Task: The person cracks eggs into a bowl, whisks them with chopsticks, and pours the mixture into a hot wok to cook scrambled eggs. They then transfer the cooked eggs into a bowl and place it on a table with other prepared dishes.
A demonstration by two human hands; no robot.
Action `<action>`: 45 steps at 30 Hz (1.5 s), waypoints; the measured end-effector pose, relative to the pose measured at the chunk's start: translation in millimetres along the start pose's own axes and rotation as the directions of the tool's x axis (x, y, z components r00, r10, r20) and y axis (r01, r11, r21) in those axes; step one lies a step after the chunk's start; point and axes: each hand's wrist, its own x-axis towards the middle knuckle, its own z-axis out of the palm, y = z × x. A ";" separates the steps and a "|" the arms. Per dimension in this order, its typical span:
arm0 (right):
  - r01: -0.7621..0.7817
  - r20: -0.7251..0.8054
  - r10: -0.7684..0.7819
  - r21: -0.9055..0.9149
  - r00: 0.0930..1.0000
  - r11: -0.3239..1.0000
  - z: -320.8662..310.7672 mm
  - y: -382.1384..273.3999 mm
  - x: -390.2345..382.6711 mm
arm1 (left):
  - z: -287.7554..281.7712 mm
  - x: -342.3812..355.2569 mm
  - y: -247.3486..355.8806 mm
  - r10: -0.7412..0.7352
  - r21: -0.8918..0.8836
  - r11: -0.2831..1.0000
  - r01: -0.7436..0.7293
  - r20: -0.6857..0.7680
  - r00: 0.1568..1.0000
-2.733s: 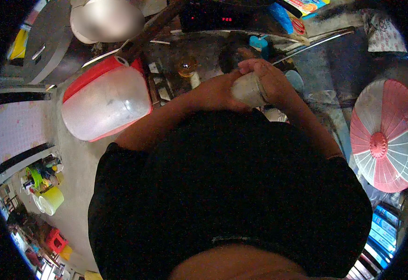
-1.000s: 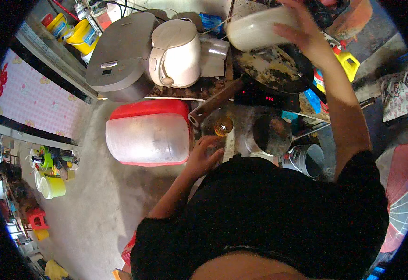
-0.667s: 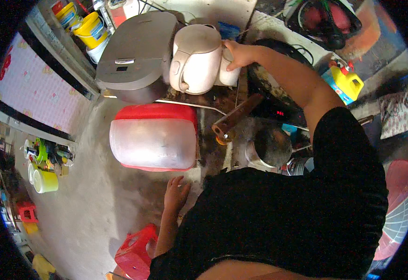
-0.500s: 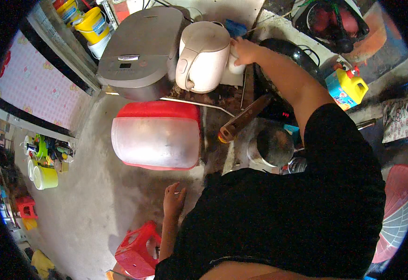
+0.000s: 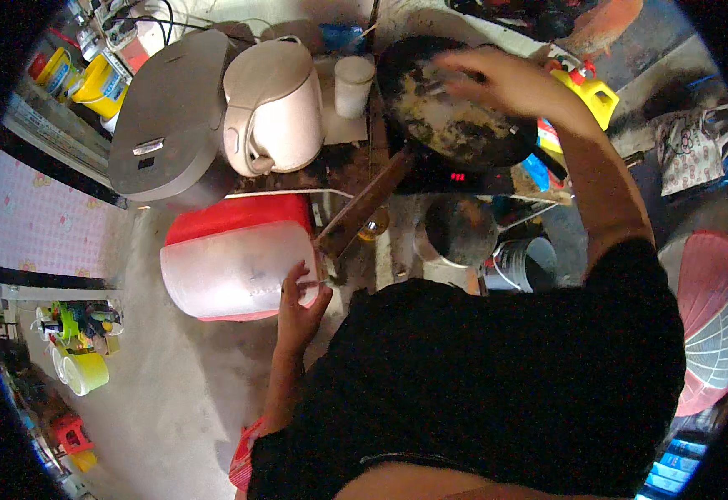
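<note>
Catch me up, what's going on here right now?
The person's right hand hovers over a dark cooking pan with food in it; blur hides whether it holds anything. The pan sits on a cooktop with a lit red display. A white jar stands beside the electric kettle, and the left hand, loosely curled, is by the red box.

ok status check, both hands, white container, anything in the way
Right hand blurred over round black pan. Left hand loosely open near red box with cloudy lid. White cylindrical container upright beside cream kettle, untouched. Possible snag: long brown handle jutting out.
</note>
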 end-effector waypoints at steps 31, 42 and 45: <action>-0.709 0.234 0.670 0.220 0.705 0.670 -45.8 38.9 -248.1 | 68.4 69.1 106.2 0.109 -0.562 0.791 -0.242 -0.260 0.960; -0.475 -0.140 0.457 -0.140 0.878 0.869 23.8 59.4 -157.5 | 67.8 66.0 108.7 0.132 -0.494 0.836 -0.239 -0.243 0.961; -0.439 -0.222 0.395 -0.209 0.891 0.874 25.1 69.3 -158.5 | 69.1 64.5 110.1 0.135 -0.478 0.844 -0.243 -0.250 0.959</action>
